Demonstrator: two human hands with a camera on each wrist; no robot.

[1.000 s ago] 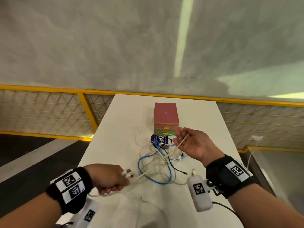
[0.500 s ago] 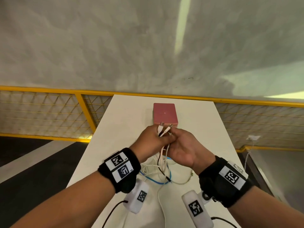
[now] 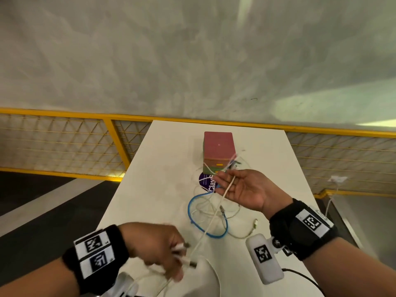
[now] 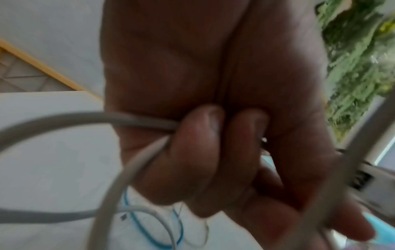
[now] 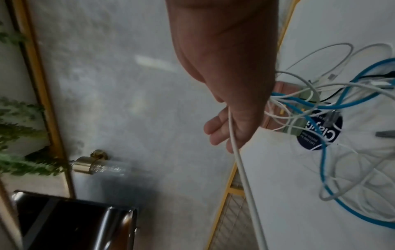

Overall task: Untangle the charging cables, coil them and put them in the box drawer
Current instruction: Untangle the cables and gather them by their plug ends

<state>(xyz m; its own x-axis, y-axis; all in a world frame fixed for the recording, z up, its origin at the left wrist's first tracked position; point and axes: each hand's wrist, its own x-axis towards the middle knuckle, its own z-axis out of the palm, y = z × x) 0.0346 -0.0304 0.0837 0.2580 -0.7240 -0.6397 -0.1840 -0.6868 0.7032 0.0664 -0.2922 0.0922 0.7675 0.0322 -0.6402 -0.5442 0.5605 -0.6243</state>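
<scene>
My left hand [image 3: 162, 247] is low near the front of the white table [image 3: 162, 168] and grips a white cable [image 3: 211, 222] by its two plug ends [image 3: 189, 255]. In the left wrist view its curled fingers [image 4: 213, 143] close round the white cable [image 4: 136, 121]. From there the cable rises to my right hand [image 3: 242, 188], held palm up above the tangle. There the white cable [image 5: 241, 169] lies across nearly straight fingers [image 5: 218, 133]. A tangle of white cables [image 3: 214, 209] and a blue cable [image 3: 206, 231] lies on the table. Behind it stands the red-topped drawer box [image 3: 218, 151].
A round dark purple sticker [image 3: 206, 182] lies in front of the box under the cables. A loose plug [image 3: 255, 222] rests right of the tangle. A yellow mesh railing [image 3: 111, 133] runs behind the table, whose edges drop off left and right.
Half a second ago both hands met in front of the box. Now my left hand has pulled back toward me with the plug ends, stretching the white cable away from the right hand.
</scene>
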